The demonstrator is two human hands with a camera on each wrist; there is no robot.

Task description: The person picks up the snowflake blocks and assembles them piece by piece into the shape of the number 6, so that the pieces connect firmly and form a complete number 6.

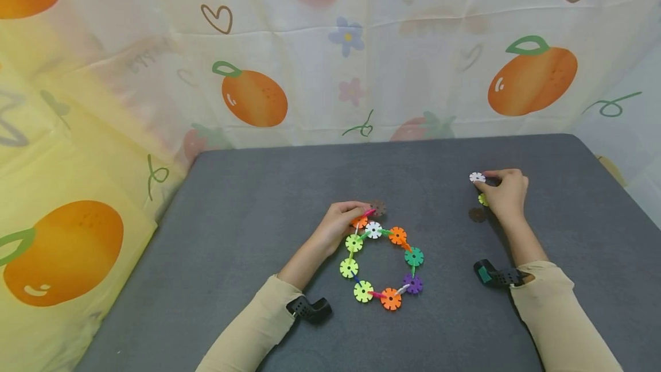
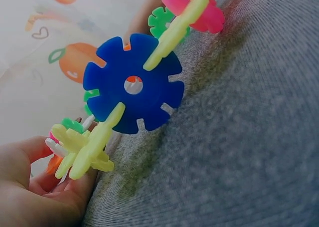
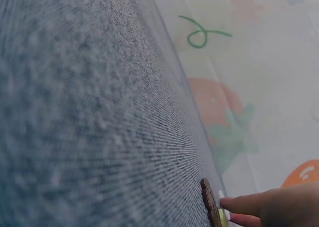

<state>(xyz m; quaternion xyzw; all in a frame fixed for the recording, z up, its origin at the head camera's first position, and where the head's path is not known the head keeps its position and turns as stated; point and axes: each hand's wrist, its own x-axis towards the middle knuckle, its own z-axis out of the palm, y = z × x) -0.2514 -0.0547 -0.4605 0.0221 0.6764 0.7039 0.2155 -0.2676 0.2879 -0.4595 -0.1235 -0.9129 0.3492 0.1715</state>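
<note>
A ring of slotted plastic snowflake discs, linked edge-on in several colours, lies on the grey table [image 1: 248, 217]. At its upper left, my left hand [image 1: 338, 225] grips the ring by an orange disc [image 1: 360, 223], close to a pink disc [image 1: 369, 212] on edge. A brown disc [image 1: 379, 208] lies just past those fingertips. In the left wrist view, a blue disc [image 2: 107, 62] and a pale yellow disc [image 2: 82, 154] stand in front of the hand. Farther right, my right hand [image 1: 508, 194] pinches a white disc [image 1: 477, 177] between thumb and index finger.
Under the right hand are a yellow disc [image 1: 482, 199] and another brown disc [image 1: 477, 214]. A printed cloth [image 1: 310, 73] hangs behind the table's far edge. Each wrist wears a black strap, the left strap [image 1: 312, 310] beside the ring's near side.
</note>
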